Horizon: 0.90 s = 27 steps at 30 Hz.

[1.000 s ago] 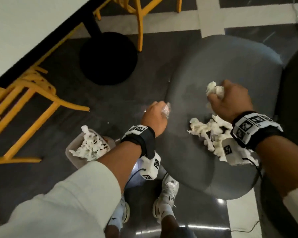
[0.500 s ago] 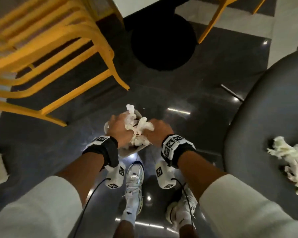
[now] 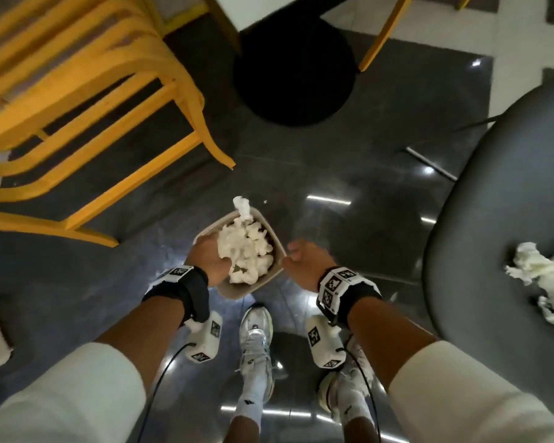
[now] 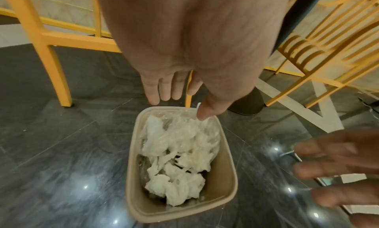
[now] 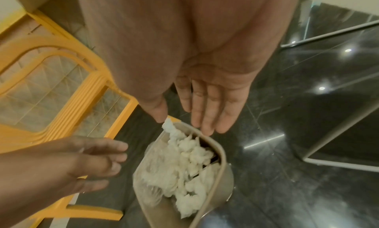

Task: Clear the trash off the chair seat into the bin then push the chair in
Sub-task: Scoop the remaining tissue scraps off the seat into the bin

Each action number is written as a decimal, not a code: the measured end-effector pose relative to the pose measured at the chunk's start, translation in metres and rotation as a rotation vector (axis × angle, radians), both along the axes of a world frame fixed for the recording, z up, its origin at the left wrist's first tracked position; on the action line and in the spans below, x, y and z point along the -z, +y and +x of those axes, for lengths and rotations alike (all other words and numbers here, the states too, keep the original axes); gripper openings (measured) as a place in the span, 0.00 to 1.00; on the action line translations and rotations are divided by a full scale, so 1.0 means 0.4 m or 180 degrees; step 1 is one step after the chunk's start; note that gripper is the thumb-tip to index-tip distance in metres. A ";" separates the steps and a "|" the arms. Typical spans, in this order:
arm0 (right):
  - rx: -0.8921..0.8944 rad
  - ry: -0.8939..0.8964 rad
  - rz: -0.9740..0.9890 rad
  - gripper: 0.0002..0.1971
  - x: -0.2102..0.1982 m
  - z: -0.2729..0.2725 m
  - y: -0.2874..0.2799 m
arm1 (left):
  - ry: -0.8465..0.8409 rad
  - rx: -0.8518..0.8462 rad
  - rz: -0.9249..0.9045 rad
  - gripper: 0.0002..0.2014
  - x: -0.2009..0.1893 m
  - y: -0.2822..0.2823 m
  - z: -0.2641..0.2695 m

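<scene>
Since the half-second-earlier view both hands have let go: grey chair seat [image 3: 499, 219], right of the bin [image 3: 271, 284], still bears tissue trash [image 3: 539, 273]; left hand [image 3: 210, 260] and right hand [image 3: 304, 265] hover there, fingers [image 4: 162, 87] spread, empty.

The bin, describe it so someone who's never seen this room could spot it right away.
Find the yellow chair on the dark glossy floor; the bin stands on that floor near it, under the person's open hands. It is a small beige tub with rounded corners, the only container there, heaped with crumpled white tissue.
</scene>
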State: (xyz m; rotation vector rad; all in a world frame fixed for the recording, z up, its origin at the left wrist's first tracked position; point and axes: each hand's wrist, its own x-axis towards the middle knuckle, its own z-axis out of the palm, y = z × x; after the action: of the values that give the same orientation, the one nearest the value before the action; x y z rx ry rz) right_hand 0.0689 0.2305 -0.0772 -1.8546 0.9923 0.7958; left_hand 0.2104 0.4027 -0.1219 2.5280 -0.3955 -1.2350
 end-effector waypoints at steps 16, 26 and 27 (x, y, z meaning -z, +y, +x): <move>0.1971 -0.0778 -0.1150 0.10 -0.276 -0.567 -0.558 | -0.0171 0.2248 -0.1498 0.14 -0.280 -0.793 -0.506; 0.1159 -0.0295 -0.1541 0.30 -0.236 -0.840 -0.849 | -0.0302 0.4178 -0.0663 0.23 -0.273 -1.026 -0.820; 0.0916 -0.0207 -0.1452 0.35 -0.231 -0.849 -0.862 | -0.0391 0.4244 -0.0657 0.18 -0.260 -1.022 -0.822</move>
State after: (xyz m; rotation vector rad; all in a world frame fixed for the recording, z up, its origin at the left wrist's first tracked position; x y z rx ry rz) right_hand -0.2707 -0.1145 0.0151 -2.0311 1.4480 0.3507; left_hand -0.1185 -0.0063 -0.0180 2.0123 -2.3048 -1.1994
